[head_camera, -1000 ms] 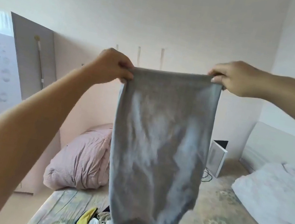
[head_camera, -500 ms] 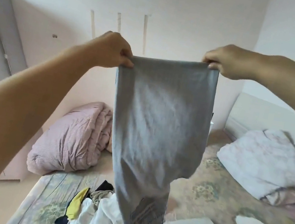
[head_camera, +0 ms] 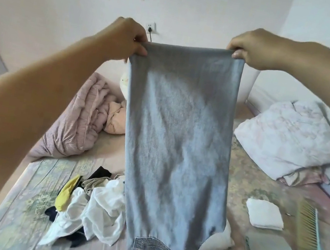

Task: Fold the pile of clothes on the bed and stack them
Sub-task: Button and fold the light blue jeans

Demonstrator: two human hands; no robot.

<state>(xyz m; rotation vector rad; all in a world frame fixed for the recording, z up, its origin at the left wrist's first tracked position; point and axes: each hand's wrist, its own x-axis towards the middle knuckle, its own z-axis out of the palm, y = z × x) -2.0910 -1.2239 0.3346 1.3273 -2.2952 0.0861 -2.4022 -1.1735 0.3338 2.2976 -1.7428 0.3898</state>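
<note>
My left hand (head_camera: 129, 37) and right hand (head_camera: 252, 48) pinch the garment's (head_camera: 179, 138) top corners — it hangs lengthwise toward 6 o'clock.

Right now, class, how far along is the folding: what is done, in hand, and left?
Done: a folded white cloth lies flat on the bed. In hand: the left hand and right hand pinch a grey garment by its top edge, hanging unfolded. Left: the loose pile of clothes on the bed.
</note>
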